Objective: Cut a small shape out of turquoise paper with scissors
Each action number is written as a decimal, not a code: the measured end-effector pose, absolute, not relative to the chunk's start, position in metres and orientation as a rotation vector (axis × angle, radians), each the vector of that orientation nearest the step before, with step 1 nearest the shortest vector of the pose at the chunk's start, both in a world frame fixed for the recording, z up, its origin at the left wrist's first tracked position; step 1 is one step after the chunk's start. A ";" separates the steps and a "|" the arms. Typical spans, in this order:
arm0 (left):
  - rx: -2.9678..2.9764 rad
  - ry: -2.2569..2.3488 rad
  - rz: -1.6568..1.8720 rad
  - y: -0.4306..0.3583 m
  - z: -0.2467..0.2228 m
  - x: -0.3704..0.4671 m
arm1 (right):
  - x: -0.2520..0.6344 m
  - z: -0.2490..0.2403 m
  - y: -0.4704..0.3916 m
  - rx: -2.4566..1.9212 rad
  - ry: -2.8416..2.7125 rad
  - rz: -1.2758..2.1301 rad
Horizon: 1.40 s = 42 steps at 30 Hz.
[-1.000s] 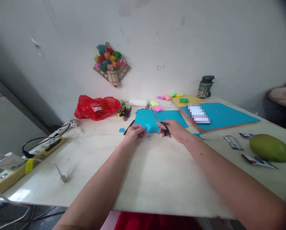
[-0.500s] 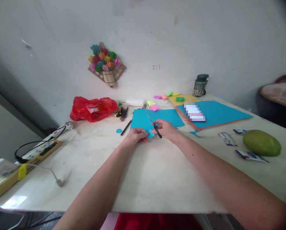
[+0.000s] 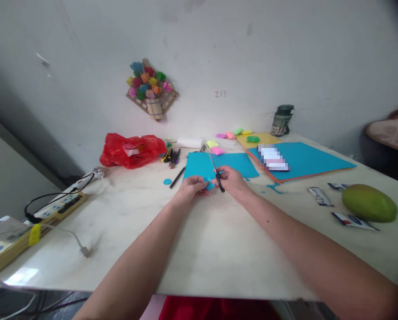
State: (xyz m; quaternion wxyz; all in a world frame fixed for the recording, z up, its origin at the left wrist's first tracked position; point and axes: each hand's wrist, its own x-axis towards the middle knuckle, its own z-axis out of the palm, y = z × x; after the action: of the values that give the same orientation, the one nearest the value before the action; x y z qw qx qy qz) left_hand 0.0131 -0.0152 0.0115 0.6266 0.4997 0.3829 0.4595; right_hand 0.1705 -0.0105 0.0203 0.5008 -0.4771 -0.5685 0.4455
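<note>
My left hand [image 3: 194,186] pinches a small blue paper piece [image 3: 210,185] between thumb and fingers, above the table in front of a blue paper sheet [image 3: 197,163]. Close on its right, my right hand [image 3: 231,181] is closed on a pair of scissors [image 3: 219,178] with black handles. The blades point up and away over the sheet, clear of the small piece. Fingers of the right hand also come near or touch the piece's edge; which of these I cannot tell. A blue paper circle [image 3: 167,182] and a black pen [image 3: 177,178] lie to the left.
Blue scraps [image 3: 275,189] lie right of my hands. Behind them are a phone [image 3: 274,158] on stacked coloured sheets [image 3: 314,155], clay packs [image 3: 218,151] and a bottle [image 3: 282,121]. A green fruit [image 3: 369,203] sits right; a red bag [image 3: 132,151] and power strip [image 3: 57,211] left.
The view has shifted slightly, so everything sits a little further right. The small blue piece has turned in my fingers, and the scissors have tilted a bit more upright.
</note>
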 end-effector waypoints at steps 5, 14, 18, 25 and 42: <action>1.161 0.871 1.110 -0.014 0.011 0.014 | 0.169 0.022 -0.014 -1.142 -1.359 1.083; 1.083 0.860 1.300 -0.010 0.013 0.005 | 0.185 0.016 0.003 -1.268 -1.309 0.991; 1.043 0.860 1.351 -0.006 0.011 0.002 | 0.198 0.010 0.012 -1.412 -1.566 0.747; 1.033 0.916 1.456 -0.003 0.012 -0.001 | 0.205 0.017 0.005 -1.531 -1.864 0.349; 0.937 0.867 1.602 0.002 0.022 -0.013 | 0.192 0.026 -0.010 -1.520 -2.257 0.301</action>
State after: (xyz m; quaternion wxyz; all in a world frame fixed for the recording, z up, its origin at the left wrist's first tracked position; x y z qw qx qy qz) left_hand -0.0134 0.0019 0.0216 0.5199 0.3908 0.3615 0.6681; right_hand 0.1921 -0.0103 0.0257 0.2006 -0.5438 -0.8078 0.1075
